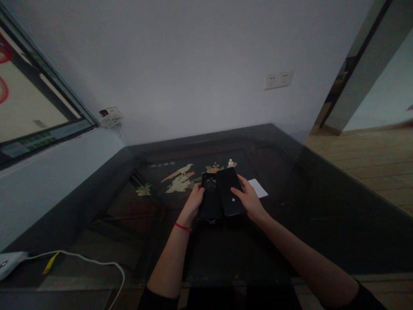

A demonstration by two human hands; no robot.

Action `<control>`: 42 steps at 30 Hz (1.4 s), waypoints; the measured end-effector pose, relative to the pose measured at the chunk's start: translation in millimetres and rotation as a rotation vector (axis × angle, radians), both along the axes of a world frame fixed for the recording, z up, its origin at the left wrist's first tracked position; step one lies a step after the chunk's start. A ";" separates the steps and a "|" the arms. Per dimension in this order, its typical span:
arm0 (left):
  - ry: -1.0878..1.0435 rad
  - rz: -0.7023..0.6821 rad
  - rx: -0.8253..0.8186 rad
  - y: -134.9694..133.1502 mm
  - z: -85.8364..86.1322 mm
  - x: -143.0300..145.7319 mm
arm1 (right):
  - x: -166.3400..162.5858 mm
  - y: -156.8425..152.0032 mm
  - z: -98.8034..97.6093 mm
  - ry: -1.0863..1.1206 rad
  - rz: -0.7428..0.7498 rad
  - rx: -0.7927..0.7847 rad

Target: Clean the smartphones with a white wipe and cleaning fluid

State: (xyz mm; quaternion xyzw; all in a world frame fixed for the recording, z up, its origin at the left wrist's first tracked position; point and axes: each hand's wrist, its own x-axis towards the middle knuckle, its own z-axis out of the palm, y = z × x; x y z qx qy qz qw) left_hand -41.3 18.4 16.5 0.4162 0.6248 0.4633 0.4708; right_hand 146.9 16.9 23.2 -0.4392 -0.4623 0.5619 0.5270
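My left hand [196, 199], with a red string bracelet at the wrist, grips a black phone case [211, 200] by its left edge. The case shows its inside, with camera cutouts near the top. In my right hand [250, 198] is a dark smartphone [228, 185], held by its right side with the thumb across its face. The phone overlaps the right edge of the case, tilted a little. Behind the phone stands a small white bottle [230, 163]. A white sheet [258, 188] lies just right of my right hand, partly covered by it.
The dark glossy table [290, 232] has a bird-and-flower picture [179, 178] on its top. At the near left lie a white power strip [11, 263] with a cable and a yellow tag [50, 262]. A wall with sockets [279, 79] bounds the far side.
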 end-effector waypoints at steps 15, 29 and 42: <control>-0.760 0.043 0.009 -17.1 7.0 54.2 | 0.3 9.3 -24.3 -0.297 -0.069 0.297; -0.781 -0.037 -0.007 -21.5 6.0 60.7 | -4.0 6.2 -31.3 -0.373 -0.040 0.352; -0.739 -0.068 0.026 -24.6 7.4 60.8 | -5.6 -3.0 -16.4 -0.461 0.050 0.389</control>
